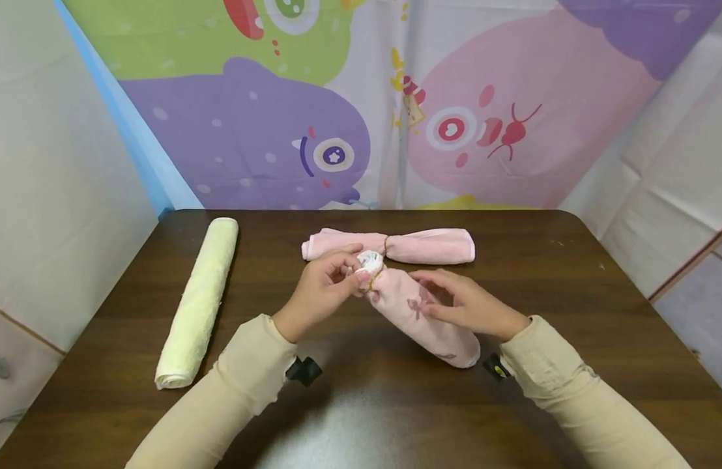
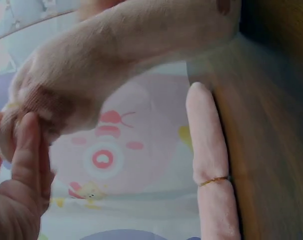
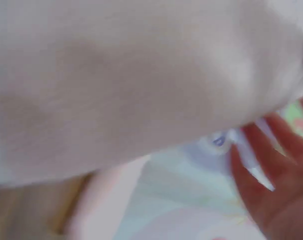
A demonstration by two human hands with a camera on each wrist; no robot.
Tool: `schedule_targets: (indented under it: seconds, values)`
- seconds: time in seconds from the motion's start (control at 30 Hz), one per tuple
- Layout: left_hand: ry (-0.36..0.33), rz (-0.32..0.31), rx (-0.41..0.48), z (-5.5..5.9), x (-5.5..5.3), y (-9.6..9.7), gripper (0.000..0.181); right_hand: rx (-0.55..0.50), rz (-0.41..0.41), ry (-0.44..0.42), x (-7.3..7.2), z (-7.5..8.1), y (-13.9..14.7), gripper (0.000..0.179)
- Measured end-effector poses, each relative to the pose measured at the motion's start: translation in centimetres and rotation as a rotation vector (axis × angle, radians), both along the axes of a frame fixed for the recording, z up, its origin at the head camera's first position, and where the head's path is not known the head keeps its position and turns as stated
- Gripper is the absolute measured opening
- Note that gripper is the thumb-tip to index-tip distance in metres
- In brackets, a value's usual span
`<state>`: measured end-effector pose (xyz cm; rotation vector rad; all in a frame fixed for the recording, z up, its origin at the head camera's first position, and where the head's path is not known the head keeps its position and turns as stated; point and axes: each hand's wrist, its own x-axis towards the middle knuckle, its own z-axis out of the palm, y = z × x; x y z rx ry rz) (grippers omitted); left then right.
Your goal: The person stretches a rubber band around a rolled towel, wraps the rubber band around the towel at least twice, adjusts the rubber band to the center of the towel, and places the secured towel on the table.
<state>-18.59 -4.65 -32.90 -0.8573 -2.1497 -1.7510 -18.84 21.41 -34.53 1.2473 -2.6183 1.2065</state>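
Centre frame, your left hand (image 1: 318, 286) pinches a pale-pink, darker-printed towel roll (image 1: 409, 311) by its gathered white end, your right hand (image 1: 469, 303) loosely spread alongside.

I hold a pink roll (image 1: 404, 303) of soft-looking, matt towel cloth. The yellow roll (image 1: 198, 303) looks rougher, like nubby terry. My beige sleeves (image 1: 246, 365) are matt, creased fabric; the dark tabletop (image 1: 373, 423) is smooth, wood-grained, with a glossy sheen.

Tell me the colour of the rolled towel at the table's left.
Pale yellow rolled towel; it shows best in the head view.
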Motion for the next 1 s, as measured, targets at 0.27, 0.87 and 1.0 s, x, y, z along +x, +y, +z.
schedule_targets:
  seconds: [0.27,0.87,1.0]
  values:
    - [-0.078,0.04,-0.042,0.7,1.1,0.5,0.01,-0.067,0.01,0.837,-0.3,3.5,-5.0,0.022]
    - [-0.156,-0.001,0.026,0.4,1.2,0.6,0.01,0.281,-0.001,1.055,0.3,4.6,-6.9,0.02]
    - [-0.171,0.005,0.034,0.4,1.1,0.5,0.011,0.365,0.004,1.028,0.6,4.4,-7.1,0.019]
